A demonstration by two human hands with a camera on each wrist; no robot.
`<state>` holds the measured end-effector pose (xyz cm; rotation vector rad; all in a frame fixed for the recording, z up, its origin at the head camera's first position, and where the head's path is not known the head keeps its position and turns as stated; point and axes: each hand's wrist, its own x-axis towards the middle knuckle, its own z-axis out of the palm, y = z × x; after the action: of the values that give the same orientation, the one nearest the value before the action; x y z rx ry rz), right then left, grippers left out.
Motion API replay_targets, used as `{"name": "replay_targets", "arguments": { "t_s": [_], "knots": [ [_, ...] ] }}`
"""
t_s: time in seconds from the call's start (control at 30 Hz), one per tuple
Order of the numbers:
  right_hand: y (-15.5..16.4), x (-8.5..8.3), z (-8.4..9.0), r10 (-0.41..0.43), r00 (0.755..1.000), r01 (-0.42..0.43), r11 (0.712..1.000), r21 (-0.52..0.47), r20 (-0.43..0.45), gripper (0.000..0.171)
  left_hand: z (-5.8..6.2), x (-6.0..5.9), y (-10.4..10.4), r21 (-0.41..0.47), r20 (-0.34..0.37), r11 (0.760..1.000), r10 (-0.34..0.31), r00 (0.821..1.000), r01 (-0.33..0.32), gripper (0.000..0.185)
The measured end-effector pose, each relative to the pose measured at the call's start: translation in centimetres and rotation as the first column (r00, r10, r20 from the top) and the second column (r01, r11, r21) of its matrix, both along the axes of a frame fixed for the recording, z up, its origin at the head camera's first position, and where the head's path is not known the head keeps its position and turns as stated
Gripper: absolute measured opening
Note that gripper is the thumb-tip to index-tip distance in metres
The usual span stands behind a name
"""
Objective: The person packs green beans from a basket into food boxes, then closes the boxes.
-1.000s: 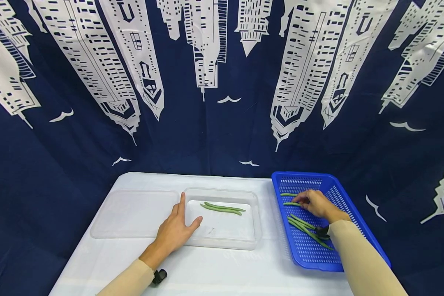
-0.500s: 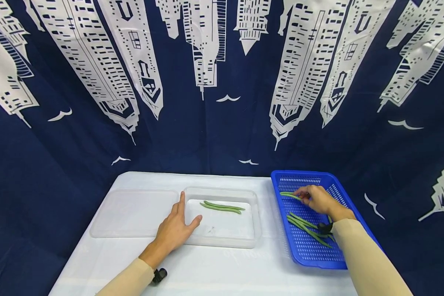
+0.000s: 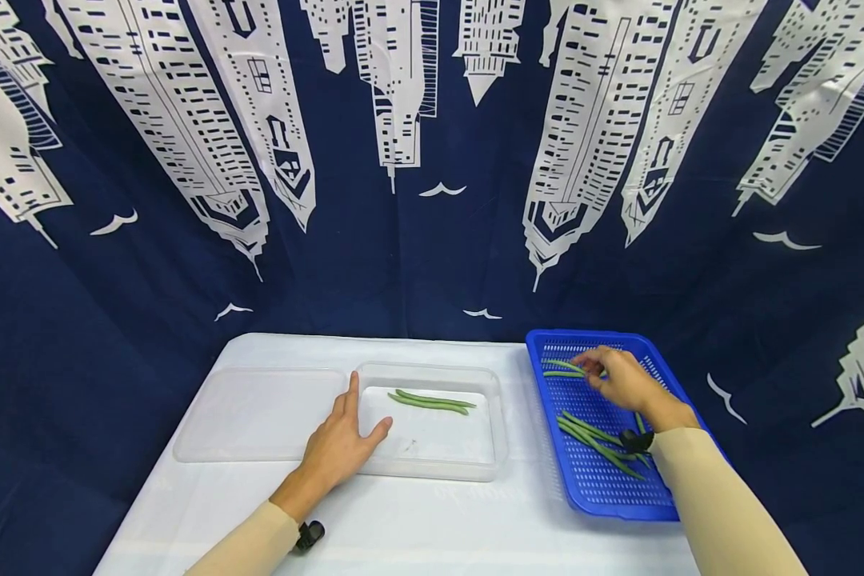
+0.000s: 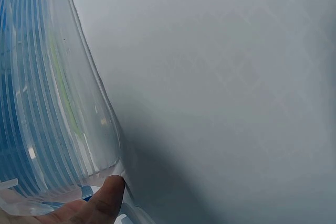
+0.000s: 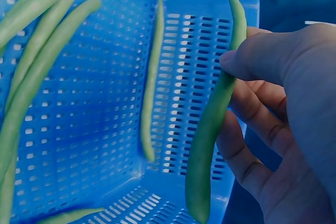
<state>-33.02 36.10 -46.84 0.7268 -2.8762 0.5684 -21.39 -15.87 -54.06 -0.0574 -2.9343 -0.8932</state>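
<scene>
1. Now the right hand [image 3: 619, 379], raised over the basket [image 3: 662, 368], pinches a bean [image 5: 212, 124] between thumb and fingers.
2. The left hand [image 3: 340, 445] rests flat, fingers straight, on the tub [image 3: 490, 468].

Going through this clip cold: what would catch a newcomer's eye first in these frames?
First, the right hand pinching a green bean over the far end of the blue basket at the table's right, where more beans lie. Next, the left hand resting flat against the clear container at centre, which holds two beans. Behind hangs a navy curtain printed with white skyscrapers.
</scene>
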Motion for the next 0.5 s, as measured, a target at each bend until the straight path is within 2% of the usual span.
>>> {"name": "replay_targets", "arguments": {
  "t_s": [0.5],
  "knots": [
    [-2.1,0.9,1.7,0.010,0.998,-0.012,0.999,-0.046,-0.055,0.034,0.0,0.1,0.0,0.007,0.002,1.000,-0.006,1.000,0.006,0.111]
  ]
}}
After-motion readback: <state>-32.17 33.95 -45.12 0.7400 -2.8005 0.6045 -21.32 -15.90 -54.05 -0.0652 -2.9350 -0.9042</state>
